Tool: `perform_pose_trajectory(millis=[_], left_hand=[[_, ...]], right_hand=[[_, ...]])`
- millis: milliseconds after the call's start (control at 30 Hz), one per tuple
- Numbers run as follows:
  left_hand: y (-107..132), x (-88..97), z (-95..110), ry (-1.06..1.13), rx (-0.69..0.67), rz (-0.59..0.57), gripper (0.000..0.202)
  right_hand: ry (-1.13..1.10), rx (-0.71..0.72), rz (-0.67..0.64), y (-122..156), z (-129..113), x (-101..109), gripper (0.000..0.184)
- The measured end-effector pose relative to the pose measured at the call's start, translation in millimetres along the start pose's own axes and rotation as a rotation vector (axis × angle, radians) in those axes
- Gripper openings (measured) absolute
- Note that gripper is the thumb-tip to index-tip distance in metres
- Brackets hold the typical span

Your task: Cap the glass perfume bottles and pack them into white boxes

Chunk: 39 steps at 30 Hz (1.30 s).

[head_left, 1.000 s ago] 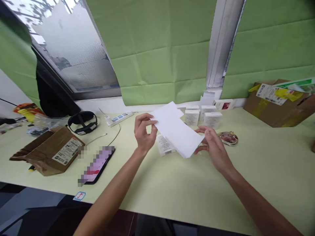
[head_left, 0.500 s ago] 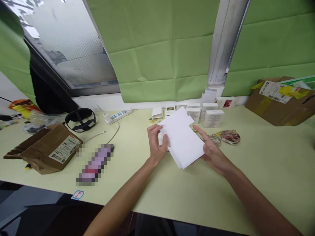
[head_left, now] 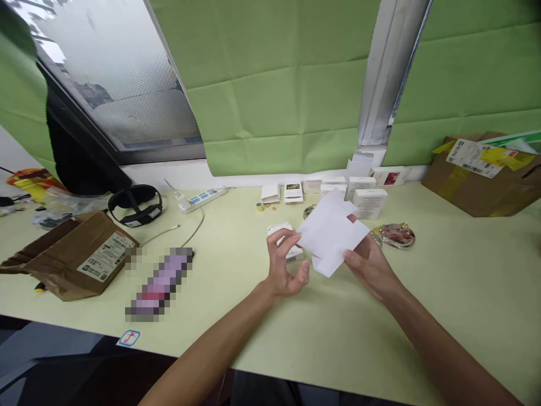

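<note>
A flattened white cardboard box (head_left: 332, 234) with cut flaps is held up above the table, its plain side towards me. My right hand (head_left: 374, 270) grips its lower right edge, thumb on the near face and the other fingers hidden behind it. At the left corner, the fingertips of my left hand (head_left: 284, 270) touch the edge while the thumb stands apart below; this hand is open. Beneath and behind my left hand lies a small white printed box (head_left: 295, 257), partly covered.
Several small white boxes (head_left: 369, 204) stand along the wall. Round metallic trinkets (head_left: 397, 235) lie to the right, and a small gold cylinder (head_left: 259, 207) further back. Cardboard boxes sit at the left (head_left: 91, 262) and right (head_left: 477, 180). A headset (head_left: 135, 206) and power strip (head_left: 205, 198) are back left.
The flattened box has shifted right and turned. My left thumb has come off its face, and the white printed box behind my left hand shows more.
</note>
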<state>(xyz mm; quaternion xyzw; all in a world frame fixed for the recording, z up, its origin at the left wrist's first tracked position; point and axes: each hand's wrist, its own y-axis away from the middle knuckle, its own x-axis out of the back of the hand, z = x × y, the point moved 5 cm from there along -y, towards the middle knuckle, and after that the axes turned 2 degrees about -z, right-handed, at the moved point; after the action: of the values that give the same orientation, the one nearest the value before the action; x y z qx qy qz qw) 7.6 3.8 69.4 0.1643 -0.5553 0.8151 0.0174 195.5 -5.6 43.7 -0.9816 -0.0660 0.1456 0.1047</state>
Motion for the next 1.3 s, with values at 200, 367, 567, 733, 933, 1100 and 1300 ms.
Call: perform_pose_trajectory(millis=[200, 367, 567, 733, 933, 1100, 1300], left_hand=[[0, -16.2, 8, 0.055, 0.058, -0.296, 0.066], [3, -21.2, 4, 0.103, 0.207, -0.424, 0.040], [4, -22.8, -4, 0.139, 0.346, -0.431, 0.038], [-2, -12.9, -15, 0.031, 0.369, -0.414, 0.043], [-17, -8.7, -46, -0.184, 0.414, -0.600, 0.057], [-28, -44.9, -57, -0.140, 0.375, -0.941, 0.058], [-33, -75.5, -66, -0.193, 0.325, -1.014, 0.029]], right_hand=[[0.085, 0.135, 0.080, -4, -8, 1, 0.093], [0.187, 0.040, 0.014, 0, -8, -10, 0.084], [0.136, -0.076, -0.147, 10, -9, -20, 0.073], [0.069, -0.074, -0.065, 4, -17, 4, 0.081], [-0.138, 0.095, 0.460, -7, -31, 72, 0.037], [-0.253, 0.056, 0.469, -12, -30, 78, 0.033], [-0.229, -0.022, 0.400, -14, -11, 64, 0.038]])
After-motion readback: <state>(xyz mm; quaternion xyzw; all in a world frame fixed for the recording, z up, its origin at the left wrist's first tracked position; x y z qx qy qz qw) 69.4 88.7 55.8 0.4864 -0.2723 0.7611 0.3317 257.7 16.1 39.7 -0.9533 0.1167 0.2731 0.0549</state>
